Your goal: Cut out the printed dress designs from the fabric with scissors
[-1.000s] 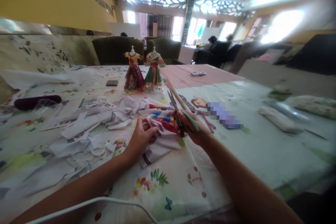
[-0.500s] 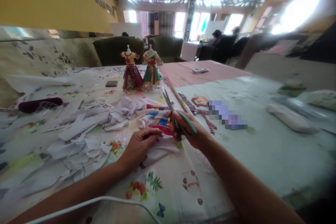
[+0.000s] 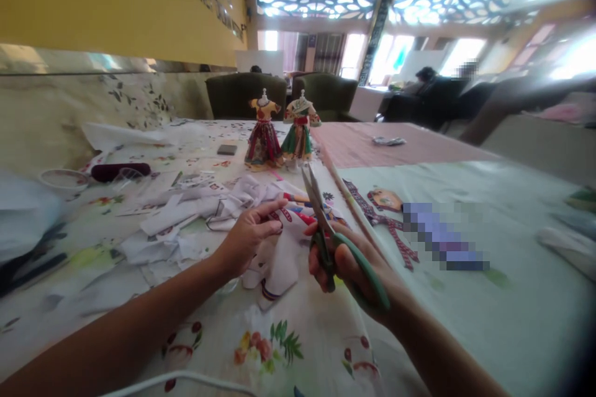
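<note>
Ok so the left hand (image 3: 246, 239) has white printed fabric (image 3: 285, 254) pinched at the edge; right hand (image 3: 354, 260) is wrapped round green-handled scissors (image 3: 321, 212) just right of it, blades pointing away and a bit left.

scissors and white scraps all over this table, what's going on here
The person's right hand grips green-handled scissors, blades pointing away. The left hand is at the edge of a white printed piece; how firmly it grips is hard to tell. The blades are not on that edge now. White scraps lie to the left, and two small dressed figures stand farther back.
</note>
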The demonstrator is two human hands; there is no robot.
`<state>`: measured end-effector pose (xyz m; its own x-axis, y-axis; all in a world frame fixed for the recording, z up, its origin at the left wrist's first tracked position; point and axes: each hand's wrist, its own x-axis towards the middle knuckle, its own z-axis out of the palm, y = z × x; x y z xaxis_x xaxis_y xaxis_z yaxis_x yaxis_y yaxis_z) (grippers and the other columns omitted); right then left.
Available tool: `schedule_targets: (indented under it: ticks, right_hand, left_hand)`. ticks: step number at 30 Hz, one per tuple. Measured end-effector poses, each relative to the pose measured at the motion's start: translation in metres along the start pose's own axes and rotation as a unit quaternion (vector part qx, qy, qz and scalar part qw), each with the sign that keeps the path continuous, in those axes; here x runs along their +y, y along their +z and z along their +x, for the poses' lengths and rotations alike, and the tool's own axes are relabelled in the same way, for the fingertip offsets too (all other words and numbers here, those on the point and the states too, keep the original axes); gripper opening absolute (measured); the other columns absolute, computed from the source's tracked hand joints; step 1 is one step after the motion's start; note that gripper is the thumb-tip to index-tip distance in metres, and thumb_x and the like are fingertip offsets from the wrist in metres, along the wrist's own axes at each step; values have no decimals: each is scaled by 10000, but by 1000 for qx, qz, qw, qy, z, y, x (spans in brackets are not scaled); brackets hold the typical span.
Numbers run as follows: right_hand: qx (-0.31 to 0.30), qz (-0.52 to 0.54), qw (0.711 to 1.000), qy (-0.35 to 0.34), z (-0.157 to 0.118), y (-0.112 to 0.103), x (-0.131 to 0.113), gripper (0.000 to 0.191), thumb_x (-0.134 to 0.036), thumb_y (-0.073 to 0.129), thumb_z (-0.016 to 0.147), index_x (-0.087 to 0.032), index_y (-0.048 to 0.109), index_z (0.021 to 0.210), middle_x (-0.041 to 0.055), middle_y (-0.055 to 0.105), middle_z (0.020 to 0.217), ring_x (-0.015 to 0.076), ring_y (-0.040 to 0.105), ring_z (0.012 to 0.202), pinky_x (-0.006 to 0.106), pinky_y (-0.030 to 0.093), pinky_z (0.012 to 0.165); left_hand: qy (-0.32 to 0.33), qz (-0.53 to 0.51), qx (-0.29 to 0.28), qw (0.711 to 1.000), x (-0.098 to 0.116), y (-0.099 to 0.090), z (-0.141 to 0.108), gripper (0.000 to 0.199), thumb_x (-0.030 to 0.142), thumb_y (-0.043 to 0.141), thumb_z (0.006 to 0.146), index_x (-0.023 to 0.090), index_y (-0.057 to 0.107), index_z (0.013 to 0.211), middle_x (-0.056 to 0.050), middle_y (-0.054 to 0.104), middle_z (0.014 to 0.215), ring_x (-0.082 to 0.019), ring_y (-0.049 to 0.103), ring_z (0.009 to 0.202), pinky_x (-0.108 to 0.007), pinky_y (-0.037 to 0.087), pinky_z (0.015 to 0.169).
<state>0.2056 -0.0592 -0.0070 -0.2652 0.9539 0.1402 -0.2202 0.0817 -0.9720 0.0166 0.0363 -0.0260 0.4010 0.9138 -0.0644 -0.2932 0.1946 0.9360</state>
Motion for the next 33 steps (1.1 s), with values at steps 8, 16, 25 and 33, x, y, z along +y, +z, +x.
schedule_targets:
  ticks: [8,16,25,33]
  right_hand:
    - [26,-7,997,70,1,6,7,584,-671,710,809,-170,569,1074,-22,590,674,97,518,530,214,420,504]
    - [15,64,985,157,-1,17,10,422,-388,785,769,-197,535,1050,45,737,861,165,678,733,253,481,637]
    - [-13,99,989,105,-4,19,24,393,-402,744,813,-197,611,1121,-2,633,796,145,598,665,275,441,636]
    - [-30,66,989,126,-4,23,16,542,-642,714,812,-158,606,1031,-13,570,706,116,540,552,238,448,519]
  left_hand:
    - [0,-11,24,1000,17,-8,5,622,131,813,612,191,735,1226,-24,755,855,-96,624,718,-228,496,764]
    - [38,-17,53,998,30,-10,8,571,109,819,584,200,771,1146,0,726,799,-67,585,657,-186,486,682]
    - [78,3,46,996,40,-11,5,595,109,785,628,197,741,1215,-13,732,854,-70,583,655,-201,486,680]
    - [93,7,53,994,46,-10,1,639,125,791,638,176,708,1269,-10,719,793,-72,583,639,-194,483,675]
